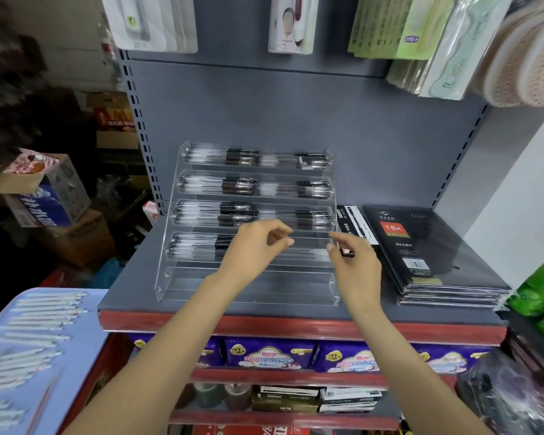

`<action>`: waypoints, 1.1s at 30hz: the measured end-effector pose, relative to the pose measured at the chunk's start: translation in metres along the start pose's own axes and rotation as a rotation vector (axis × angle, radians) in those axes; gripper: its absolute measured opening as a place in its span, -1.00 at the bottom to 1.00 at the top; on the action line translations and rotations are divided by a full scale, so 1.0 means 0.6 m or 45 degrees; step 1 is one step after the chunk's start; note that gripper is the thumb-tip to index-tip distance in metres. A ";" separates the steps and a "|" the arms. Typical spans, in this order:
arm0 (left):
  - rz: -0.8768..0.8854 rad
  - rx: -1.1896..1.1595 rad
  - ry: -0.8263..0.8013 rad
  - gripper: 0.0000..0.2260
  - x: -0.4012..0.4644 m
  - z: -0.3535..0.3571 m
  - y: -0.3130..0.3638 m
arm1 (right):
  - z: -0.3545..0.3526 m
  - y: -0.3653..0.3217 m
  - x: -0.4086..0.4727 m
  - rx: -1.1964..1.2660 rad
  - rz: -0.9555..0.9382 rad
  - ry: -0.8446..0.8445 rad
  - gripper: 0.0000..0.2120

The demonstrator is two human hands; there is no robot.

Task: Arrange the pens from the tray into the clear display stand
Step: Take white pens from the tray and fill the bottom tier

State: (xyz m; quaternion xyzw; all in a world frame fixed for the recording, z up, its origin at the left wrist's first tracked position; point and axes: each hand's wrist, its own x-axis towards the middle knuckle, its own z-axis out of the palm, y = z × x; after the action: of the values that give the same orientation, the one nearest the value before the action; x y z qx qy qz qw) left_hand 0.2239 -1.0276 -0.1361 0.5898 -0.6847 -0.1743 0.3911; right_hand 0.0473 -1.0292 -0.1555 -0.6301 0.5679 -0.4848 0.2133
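The clear tiered display stand (170,277) sits on a grey shelf, its upper three tiers filled with clear black-capped pens (239,186). More pens lie in the left half of the fourth tier; the lowest tier holds none. My left hand (255,246) and my right hand (352,262) hover over the right half of the fourth tier and together pinch a clear pen (311,238) stretched between their fingertips. The pen's black end (346,252) shows by my right fingers. The blue tray (82,340) at the lower left holds several pale pens (41,312).
A stack of black diaries (421,252) and a black pen box (355,227) stand right of the stand. Packaged goods (289,23) hang overhead. Cardboard boxes (54,196) are piled at the left. Purple packs (270,356) fill the shelf below, and green packs (540,296) are at the right.
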 end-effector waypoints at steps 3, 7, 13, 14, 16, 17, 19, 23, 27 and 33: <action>-0.002 -0.022 0.036 -0.86 -0.044 -0.042 -0.017 | 0.028 -0.044 -0.033 0.132 -0.023 -0.162 -0.80; -0.039 0.064 0.129 -0.85 -0.137 -0.109 -0.075 | 0.106 -0.099 -0.110 0.226 0.009 -0.399 -0.82; -0.316 0.152 0.165 -0.89 -0.327 -0.221 -0.242 | 0.293 -0.176 -0.298 0.185 -0.005 -0.782 -0.79; -0.366 0.176 0.146 -0.88 -0.360 -0.242 -0.273 | 0.327 -0.187 -0.331 0.164 -0.004 -0.829 -0.78; -0.499 0.206 0.098 -0.87 -0.425 -0.286 -0.341 | 0.397 -0.204 -0.394 0.106 0.023 -0.931 -0.77; -0.569 0.206 0.071 -0.86 -0.457 -0.307 -0.375 | 0.431 -0.208 -0.424 0.066 0.052 -0.980 -0.76; -0.689 0.189 0.041 -0.85 -0.516 -0.346 -0.438 | 0.491 -0.212 -0.479 -0.041 0.098 -1.066 -0.72; -0.803 0.259 -0.064 -0.79 -0.597 -0.404 -0.536 | 0.574 -0.217 -0.553 -0.263 0.124 -1.167 -0.61; -0.790 0.405 -0.338 -0.59 -0.619 -0.432 -0.593 | 0.623 -0.212 -0.584 -0.478 0.085 -1.217 -0.54; -0.418 0.751 -0.622 -0.53 -0.600 -0.425 -0.626 | 0.658 -0.212 -0.575 -0.781 0.003 -1.114 -0.51</action>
State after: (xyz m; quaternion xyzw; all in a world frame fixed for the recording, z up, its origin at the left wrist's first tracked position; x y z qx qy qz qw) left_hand 0.6642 -0.7223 -0.3565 0.7191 -0.6749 -0.1657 -0.0016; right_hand 0.4887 -0.7886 -0.3521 -0.8061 0.5423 0.0118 0.2366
